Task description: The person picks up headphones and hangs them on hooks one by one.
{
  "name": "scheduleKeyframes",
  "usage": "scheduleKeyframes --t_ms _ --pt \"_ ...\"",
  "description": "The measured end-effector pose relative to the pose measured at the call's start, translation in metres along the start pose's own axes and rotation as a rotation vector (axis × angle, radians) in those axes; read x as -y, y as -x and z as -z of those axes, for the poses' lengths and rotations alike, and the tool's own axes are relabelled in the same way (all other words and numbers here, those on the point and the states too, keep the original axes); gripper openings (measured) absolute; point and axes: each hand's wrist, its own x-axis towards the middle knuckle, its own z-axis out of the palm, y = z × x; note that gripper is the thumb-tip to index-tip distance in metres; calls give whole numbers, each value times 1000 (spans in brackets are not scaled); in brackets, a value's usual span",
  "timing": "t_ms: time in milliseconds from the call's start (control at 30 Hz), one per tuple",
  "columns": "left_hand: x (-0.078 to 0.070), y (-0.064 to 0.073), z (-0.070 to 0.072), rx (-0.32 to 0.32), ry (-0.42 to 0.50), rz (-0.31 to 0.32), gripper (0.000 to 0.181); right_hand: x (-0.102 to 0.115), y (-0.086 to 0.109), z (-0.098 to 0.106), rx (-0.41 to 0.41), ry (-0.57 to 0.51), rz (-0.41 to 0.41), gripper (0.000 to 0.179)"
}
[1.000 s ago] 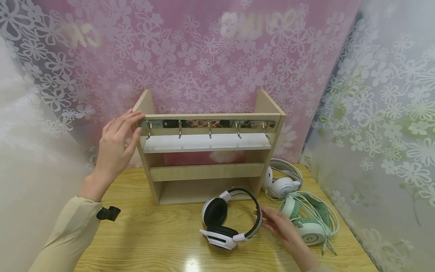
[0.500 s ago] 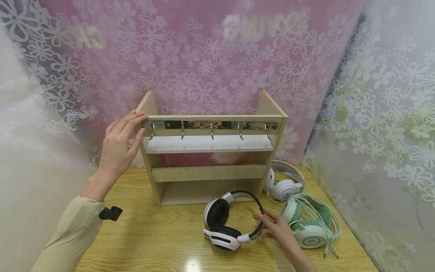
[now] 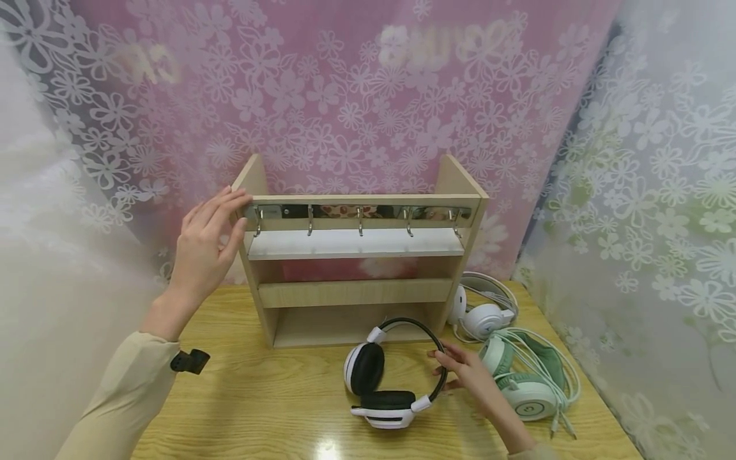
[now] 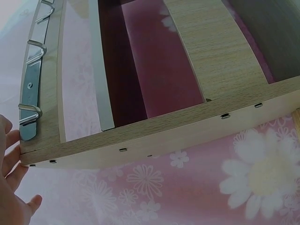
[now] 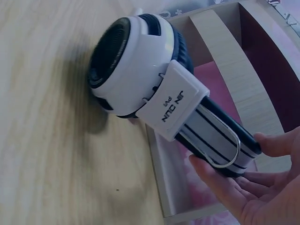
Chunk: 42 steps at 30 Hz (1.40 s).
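My left hand [image 3: 208,244] rests on the upper left corner of a pale wooden shelf rack [image 3: 356,294], its fingers fairly straight. In the left wrist view those fingertips [image 4: 13,161] touch the corner beside a metal hook strip [image 4: 32,84]. My right hand [image 3: 468,374] holds the headband of black-and-white headphones [image 3: 386,418] between thumb and fingers. The right wrist view shows a white ear cup [image 5: 136,61] and the striped headband [image 5: 218,136] in that grip. The ear cups are low, near the tabletop in front of the rack; contact cannot be told.
White headphones [image 3: 485,319] lie against the rack's right side. In front of them lie mint-green headphones [image 3: 529,396] with a bundled cable. Several metal hooks [image 3: 360,223] line the rack's upper front. A pink floral sheet [image 3: 345,96] hangs behind the wooden table [image 3: 259,402].
The headphones have turned slightly in my right hand, and the headband's arch stands a little higher. My right fingers have closed around the headband. The left hand stays at the rack's corner.
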Motion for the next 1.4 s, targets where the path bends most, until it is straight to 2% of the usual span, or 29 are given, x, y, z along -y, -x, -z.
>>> scheduleKeyframes --t_ms 400,833,1233,1400 --pt "-1 0 0 -2 -4 -2 36 15 -8 -1 -51 196 109 43" --pt "0 0 0 1 -10 -7 36 14 -16 -17 -250 423 278 33" --pt "6 0 6 57 -40 -29 36 13 -28 -31 -360 619 405 31" --pt "7 -1 8 90 -38 -36 37 12 -32 -35 -377 619 454 30"
